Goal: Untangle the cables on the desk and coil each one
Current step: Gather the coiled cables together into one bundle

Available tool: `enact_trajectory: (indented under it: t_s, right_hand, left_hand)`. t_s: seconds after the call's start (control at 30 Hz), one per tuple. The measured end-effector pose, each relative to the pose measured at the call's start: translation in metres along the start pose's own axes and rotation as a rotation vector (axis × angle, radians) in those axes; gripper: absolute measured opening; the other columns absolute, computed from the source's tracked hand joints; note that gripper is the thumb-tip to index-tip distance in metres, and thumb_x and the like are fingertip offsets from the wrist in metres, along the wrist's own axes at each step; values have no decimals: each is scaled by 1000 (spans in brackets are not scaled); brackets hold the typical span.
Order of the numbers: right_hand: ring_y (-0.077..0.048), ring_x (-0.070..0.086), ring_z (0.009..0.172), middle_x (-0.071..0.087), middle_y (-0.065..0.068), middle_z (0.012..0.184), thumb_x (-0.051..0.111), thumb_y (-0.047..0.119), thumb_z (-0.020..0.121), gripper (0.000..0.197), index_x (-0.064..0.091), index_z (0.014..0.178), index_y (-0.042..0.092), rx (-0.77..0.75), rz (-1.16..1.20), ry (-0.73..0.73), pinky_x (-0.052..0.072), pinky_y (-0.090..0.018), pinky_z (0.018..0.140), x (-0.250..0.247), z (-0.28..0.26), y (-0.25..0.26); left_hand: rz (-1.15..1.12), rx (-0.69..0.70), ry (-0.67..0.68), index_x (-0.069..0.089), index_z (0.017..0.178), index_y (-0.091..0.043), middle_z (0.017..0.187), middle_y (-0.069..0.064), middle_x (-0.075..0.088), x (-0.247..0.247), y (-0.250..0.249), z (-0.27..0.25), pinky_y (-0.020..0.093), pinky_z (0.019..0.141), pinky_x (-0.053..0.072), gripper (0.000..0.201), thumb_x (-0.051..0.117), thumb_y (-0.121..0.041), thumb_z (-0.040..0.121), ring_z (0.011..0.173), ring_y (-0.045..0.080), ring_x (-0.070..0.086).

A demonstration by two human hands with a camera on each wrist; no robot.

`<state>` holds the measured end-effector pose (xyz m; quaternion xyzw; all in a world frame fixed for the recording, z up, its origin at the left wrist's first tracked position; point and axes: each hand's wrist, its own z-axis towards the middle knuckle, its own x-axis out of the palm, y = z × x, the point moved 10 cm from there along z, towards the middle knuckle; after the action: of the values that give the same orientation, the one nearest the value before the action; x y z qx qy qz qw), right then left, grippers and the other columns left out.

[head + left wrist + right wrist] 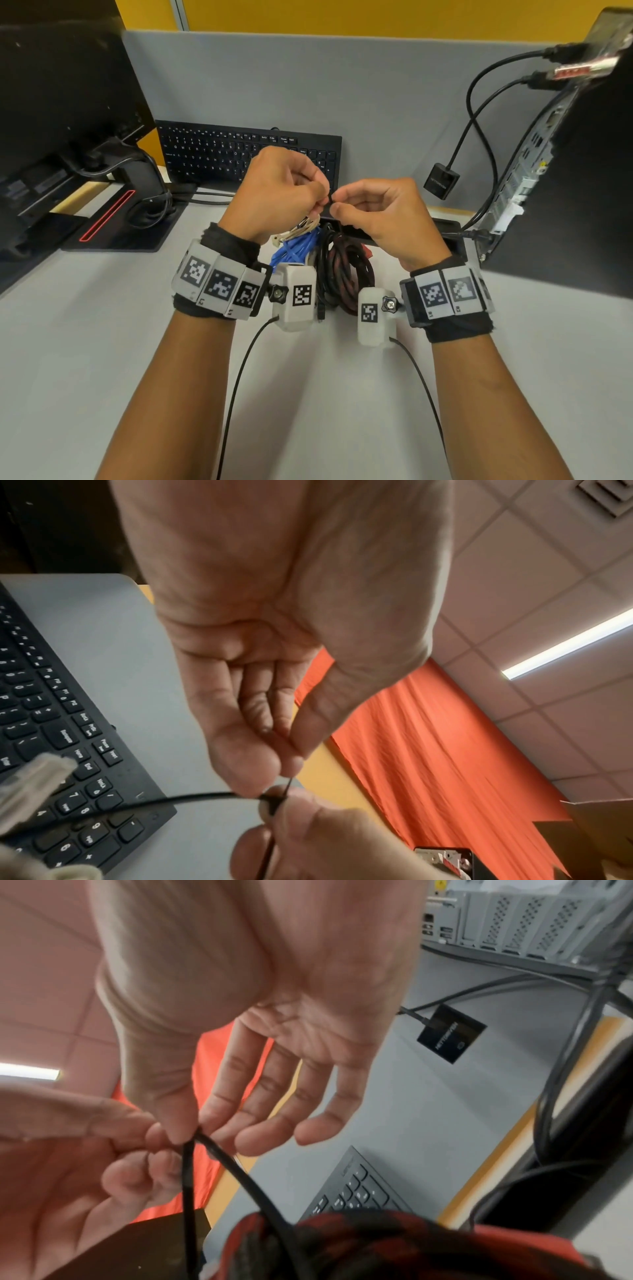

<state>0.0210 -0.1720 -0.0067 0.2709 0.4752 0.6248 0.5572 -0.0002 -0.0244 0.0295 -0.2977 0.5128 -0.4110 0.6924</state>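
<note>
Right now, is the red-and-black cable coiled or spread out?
Coiled. The red-and-black cable lies in stacked loops on the desk, below the left hand and right hand, which pinch a thin black cable.

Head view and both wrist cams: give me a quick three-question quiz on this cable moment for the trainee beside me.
1. True or false: both the left hand and the right hand pinch the thin black cable.
2. Which cable hangs in the bundle just left of the red-and-black braided cable? A) blue cable B) green cable C) yellow cable
3. Fill in: behind the hands, leaning on the partition, stands a black ____.

Key: 1 true; 2 A; 3 keyboard.
</note>
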Motion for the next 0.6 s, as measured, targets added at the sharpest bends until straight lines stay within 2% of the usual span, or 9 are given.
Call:
enact_trajectory:
  t_s: [0.07, 0.17, 0.27, 0.4, 0.47, 0.6]
  right_hand:
    - [-11, 71, 75, 77, -5, 84, 81, 7, 83, 10, 78, 93, 8, -23, -35, -8, 58, -22, 75, -4, 1, 4]
    - [-5, 67, 67, 75, 4, 77, 81, 9, 83, 9, 78, 91, 12, -43, -64, -31, 53, -17, 67, -10, 1, 5]
    - [-5, 66, 66, 76, 5, 78, 82, 11, 82, 9, 79, 90, 15, -42, -151, -32, 53, -18, 66, -14, 1, -1]
    - [-4, 67, 67, 75, 2, 77, 82, 10, 81, 8, 80, 88, 14, 33, -316, 58, 52, -14, 67, -8, -1, -16]
    - [-1, 64, 65, 73, 6, 75, 82, 11, 81, 8, 79, 88, 14, 55, -335, 105, 50, -12, 66, -5, -2, -19]
    - [-14, 60, 62, 74, 9, 78, 79, 25, 87, 10, 79, 95, 20, 90, -271, 179, 53, -26, 60, 7, -4, -19]
  left_hand:
    - [5, 26, -11, 71, 77, -6, 70, 13, 72, 1, -3, 1, 29, 61, 58, 16, 61, 5, 85, 59, 18, 69]
    - [-5, 54, -33, 70, 79, -6, 71, 12, 72, 3, -6, 2, 35, 66, 62, 15, 61, 4, 86, 61, 20, 71]
    - [7, 79, -68, 69, 81, -4, 72, 13, 71, 5, -9, 1, 39, 69, 63, 14, 60, 4, 87, 64, 22, 73]
    - [-116, 65, -152, 66, 86, -3, 75, 15, 69, -6, -8, 3, 41, 71, 63, 12, 59, 5, 91, 70, 25, 75]
    - [-169, 71, -148, 65, 88, 0, 75, 16, 67, -6, -10, 2, 41, 72, 63, 10, 58, 5, 93, 70, 27, 75]
    - [-171, 113, -98, 62, 97, 5, 76, 14, 66, -1, -18, 0, 42, 72, 63, 7, 56, 2, 96, 71, 28, 74]
